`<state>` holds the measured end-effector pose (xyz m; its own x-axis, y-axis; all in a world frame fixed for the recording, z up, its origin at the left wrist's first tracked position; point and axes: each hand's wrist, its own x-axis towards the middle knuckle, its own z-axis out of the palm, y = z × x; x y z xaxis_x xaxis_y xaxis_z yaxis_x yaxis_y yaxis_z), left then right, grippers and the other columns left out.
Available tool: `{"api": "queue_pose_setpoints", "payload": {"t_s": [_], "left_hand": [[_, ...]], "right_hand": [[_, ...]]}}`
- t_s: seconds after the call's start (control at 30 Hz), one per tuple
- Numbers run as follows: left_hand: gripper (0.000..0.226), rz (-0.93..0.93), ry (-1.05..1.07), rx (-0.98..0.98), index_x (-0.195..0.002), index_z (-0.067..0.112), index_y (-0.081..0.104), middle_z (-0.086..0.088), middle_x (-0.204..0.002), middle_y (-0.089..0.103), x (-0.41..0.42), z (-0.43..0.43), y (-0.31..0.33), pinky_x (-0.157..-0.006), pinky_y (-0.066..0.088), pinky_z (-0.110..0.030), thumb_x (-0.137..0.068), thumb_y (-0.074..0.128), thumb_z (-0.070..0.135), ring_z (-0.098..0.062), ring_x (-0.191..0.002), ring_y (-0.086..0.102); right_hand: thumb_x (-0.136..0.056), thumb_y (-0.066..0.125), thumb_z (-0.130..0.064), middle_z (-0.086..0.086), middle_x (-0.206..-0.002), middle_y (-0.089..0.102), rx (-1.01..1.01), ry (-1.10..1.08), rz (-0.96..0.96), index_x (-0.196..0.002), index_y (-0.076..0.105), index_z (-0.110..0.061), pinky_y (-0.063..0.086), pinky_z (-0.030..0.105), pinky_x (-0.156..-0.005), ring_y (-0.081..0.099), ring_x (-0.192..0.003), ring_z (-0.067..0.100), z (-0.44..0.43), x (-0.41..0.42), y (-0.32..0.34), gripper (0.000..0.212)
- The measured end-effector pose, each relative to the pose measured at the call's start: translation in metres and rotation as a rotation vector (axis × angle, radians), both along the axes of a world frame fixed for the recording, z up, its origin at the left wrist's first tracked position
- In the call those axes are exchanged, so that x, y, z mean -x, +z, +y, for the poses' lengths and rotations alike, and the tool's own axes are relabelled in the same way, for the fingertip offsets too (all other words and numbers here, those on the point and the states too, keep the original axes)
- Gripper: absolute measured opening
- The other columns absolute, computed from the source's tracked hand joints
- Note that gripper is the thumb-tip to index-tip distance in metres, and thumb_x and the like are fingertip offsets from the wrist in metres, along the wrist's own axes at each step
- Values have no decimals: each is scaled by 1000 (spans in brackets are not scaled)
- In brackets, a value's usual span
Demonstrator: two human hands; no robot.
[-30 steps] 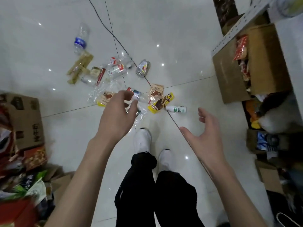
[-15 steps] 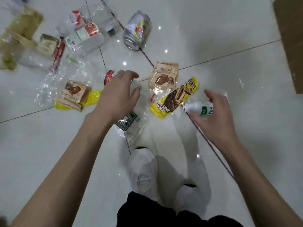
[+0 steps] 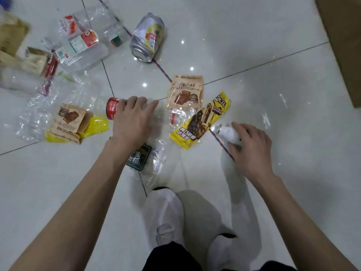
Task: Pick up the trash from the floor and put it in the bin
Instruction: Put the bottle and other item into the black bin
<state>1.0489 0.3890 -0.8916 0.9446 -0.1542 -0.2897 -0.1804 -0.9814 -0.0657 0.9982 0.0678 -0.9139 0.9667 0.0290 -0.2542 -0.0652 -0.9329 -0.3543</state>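
two bare arms reach down to a white tiled floor (image 3: 254,45) strewn with trash. the left hand (image 3: 132,122) lies on a clear bottle (image 3: 112,111) with a red label, which rests on its side on the floor; the fingers (image 3: 134,100) curl over its far side and the thumb stretches along it to the right. the right hand (image 3: 252,147) grips a small white bottle (image 3: 228,133), fingers and thumb wrapped round its body, its silver top poking out to the left, low over the floor.

between the two hands lies a yellow wrapper (image 3: 201,122), flat on the tile, its lower end just beside the white bottle. a beige wrapper (image 3: 184,92) sits just above it. a striped cord (image 3: 162,70) runs across the floor, passing under a dented can (image 3: 147,38) on its side and on under the right hand. a dark packet (image 3: 139,157) in clear film lies under the left wrist. further left are two brown wrappers (image 3: 68,120) on crumpled plastic, and crushed bottles (image 3: 78,49) beyond them. a cardboard box (image 3: 343,45) edges in at the right. white shoes (image 3: 164,216) stand below.
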Motion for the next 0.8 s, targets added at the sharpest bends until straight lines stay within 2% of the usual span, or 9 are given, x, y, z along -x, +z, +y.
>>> {"api": "queue_pose_setpoints", "payload": {"t_s": [0.13, 0.27, 0.4, 0.57, 0.7, 0.8], "left_hand": [[81, -52, 39, 37, -141, 22, 48, -12, -127, 58, -2, 6, 26, -94, 37, -49, -67, 80, 28, -38, -115, 51], [80, -93, 77, 90, -145, 23, 43, -12, -133, 55, 7, 8, 104, -99, 33, -51, -75, 78, 36, -38, -123, 47], [80, -89, 103, 160, -146, 21, 42, -11, -135, 54, 31, -3, 220, -100, 32, -49, -76, 77, 36, -38, -124, 47], [80, -78, 170, 207, -145, 21, 43, -10, -133, 55, 64, -16, 390, -100, 33, -49, -74, 77, 38, -38, -122, 48], [79, -106, 236, 256, -146, 23, 42, -7, -135, 55, 96, -36, 535, -101, 34, -48, -76, 74, 41, -37, -124, 47], [79, -112, 278, 294, -147, 23, 41, -7, -136, 54, 124, -50, 626, -100, 35, -48, -77, 72, 44, -35, -126, 47]], "right_hand": [[-84, 75, -22, 5, -131, 61, -25, -26, 5, -138, 57, -25, 40, 49, -98, 54, -116, 39, -2, -3, 12, 57], [-84, 78, -23, 8, -127, 62, -160, -105, -18, -139, 57, -22, 41, 45, -95, 53, -112, 34, 1, -5, 89, 58], [-85, 78, -24, 3, -130, 60, -323, -240, -31, -141, 56, -24, 44, 42, -102, 52, -117, 23, 8, 8, 221, 60], [-84, 78, -26, -3, -124, 61, -436, -273, -45, -139, 56, -26, 47, 45, -100, 55, -113, 21, 12, 30, 410, 59], [-85, 77, -28, -11, -122, 58, -535, -300, -67, -140, 55, -28, 46, 38, -103, 55, -119, 17, 7, 51, 559, 60], [-84, 78, -29, -9, -123, 58, -563, -331, -80, -140, 56, -28, 46, 33, -100, 56, -119, 17, 2, 74, 648, 61]]}}
